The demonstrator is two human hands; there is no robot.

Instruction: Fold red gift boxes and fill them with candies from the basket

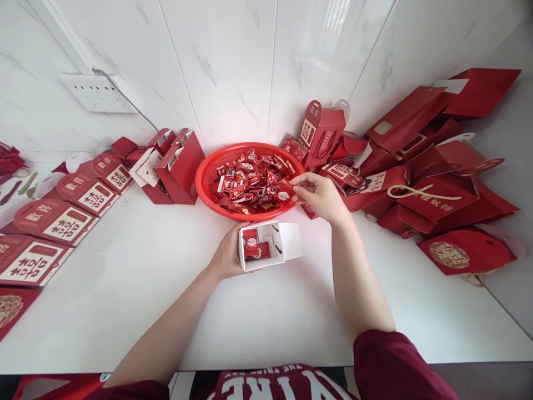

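Note:
My left hand [228, 253] is closed around the side of a small gift box [262, 265], its white inside facing up and one flap folded out to the right. Red wrapped candies [251, 244] lie in the bottom of that box. Over the right rim of a red plastic basket [204, 191], my right hand [322, 195] pinches a red wrapped candy [285, 194] between thumb and fingers. Many more wrapped candies [250, 178] are heaped in the basket, just behind the box.
Red gift boxes [62, 222] stand in a row at the left, with open red boxes [179, 172] beside the basket. A jumbled pile of red boxes [441, 183] covers the right side. Behind the white table [125, 289] is a tiled wall with a socket panel [100, 93].

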